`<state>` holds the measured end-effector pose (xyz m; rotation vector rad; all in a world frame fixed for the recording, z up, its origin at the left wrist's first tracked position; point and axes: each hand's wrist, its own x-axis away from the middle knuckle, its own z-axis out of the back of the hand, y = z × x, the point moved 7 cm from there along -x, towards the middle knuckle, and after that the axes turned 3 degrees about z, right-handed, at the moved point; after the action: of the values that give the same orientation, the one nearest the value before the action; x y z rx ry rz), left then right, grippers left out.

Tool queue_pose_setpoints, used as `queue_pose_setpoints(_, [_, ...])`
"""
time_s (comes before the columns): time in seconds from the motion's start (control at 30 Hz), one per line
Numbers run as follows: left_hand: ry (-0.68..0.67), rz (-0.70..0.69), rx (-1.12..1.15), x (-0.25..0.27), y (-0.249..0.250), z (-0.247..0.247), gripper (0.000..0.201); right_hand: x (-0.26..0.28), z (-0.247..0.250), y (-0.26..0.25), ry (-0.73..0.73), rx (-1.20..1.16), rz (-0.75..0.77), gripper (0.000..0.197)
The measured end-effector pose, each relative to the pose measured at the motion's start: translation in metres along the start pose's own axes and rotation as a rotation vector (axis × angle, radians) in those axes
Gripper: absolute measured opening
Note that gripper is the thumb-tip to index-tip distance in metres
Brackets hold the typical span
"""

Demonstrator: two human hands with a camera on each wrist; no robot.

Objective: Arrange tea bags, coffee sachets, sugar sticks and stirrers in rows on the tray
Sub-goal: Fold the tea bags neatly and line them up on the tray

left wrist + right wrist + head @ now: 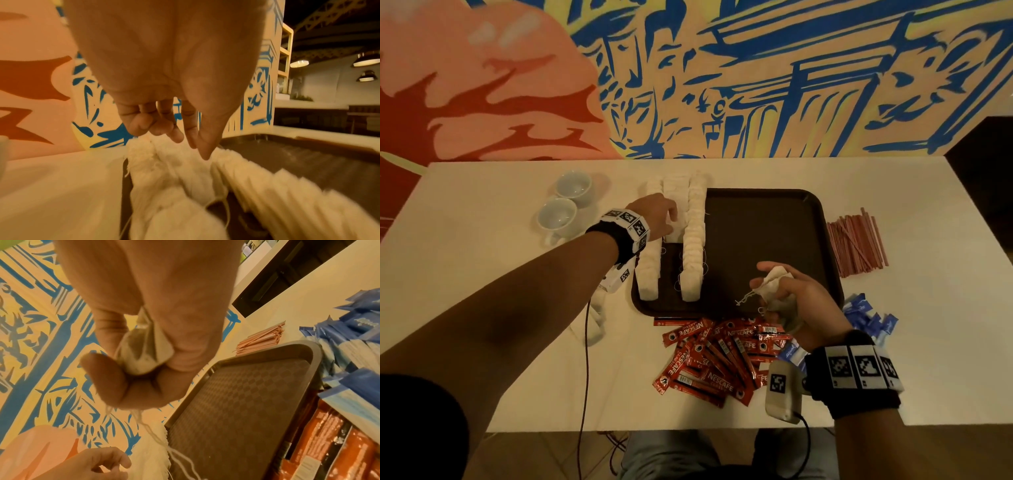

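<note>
A dark brown tray (pixel 763 233) lies mid-table. Rows of white tea bags (pixel 693 240) stand on edge along its left part. My left hand (pixel 666 214) hovers over those rows with loosely curled fingers (pixel 162 126); the thumb tip touches the bags (pixel 257 183), and nothing is held. My right hand (pixel 780 287) is raised over the tray's near right area and grips a small bunch of tea bags (pixel 141 353), with strings dangling below. Red coffee sachets (pixel 719 356) lie piled in front of the tray. Blue sugar sticks (pixel 869 318) and pink stirrers (pixel 856 243) lie to its right.
Two pale cups (pixel 571 186) stand at the far left of the white table (pixel 482 257). A painted wall rises behind the table. A cable hangs from my left wrist over the table's front edge. The tray's right half (pixel 236 402) is bare.
</note>
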<state>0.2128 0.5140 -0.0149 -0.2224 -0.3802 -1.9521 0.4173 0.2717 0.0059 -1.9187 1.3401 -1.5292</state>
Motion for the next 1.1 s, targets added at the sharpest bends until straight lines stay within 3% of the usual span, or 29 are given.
queue_pose_setpoints(0.27, [0.292, 0.006, 0.574, 0.085, 0.019, 0.048, 0.016, 0.026, -0.015, -0.009, -0.088, -0.157, 0.116, 0.044])
queue_pose_setpoints(0.5, [0.174, -0.043, 0.889, 0.188, 0.053, 0.024, 0.015, 0.061, -0.03, 0.002, -0.283, -0.114, 0.083, 0.057])
queue_pose_setpoints(0.67, [0.133, -0.021, 1.029, 0.234, 0.071, -0.006, 0.015, 0.078, -0.038, 0.014, -0.328, -0.034, 0.078, 0.062])
queue_pose_setpoints(0.8, [0.025, -0.049, 1.121, 0.259, 0.088, -0.025, 0.017, 0.086, -0.042, 0.024, -0.347, 0.083, 0.084, 0.064])
queue_pose_setpoints(0.93, [-0.073, -0.134, 1.129, 0.273, 0.112, -0.027, 0.016, 0.098, -0.054, 0.023, -0.337, 0.202, 0.127, 0.054])
queue_pose_setpoints(1.1, [0.009, -0.167, 1.077, 0.277, 0.12, -0.017, 0.014, 0.106, -0.059, 0.014, -0.296, 0.343, 0.227, 0.036])
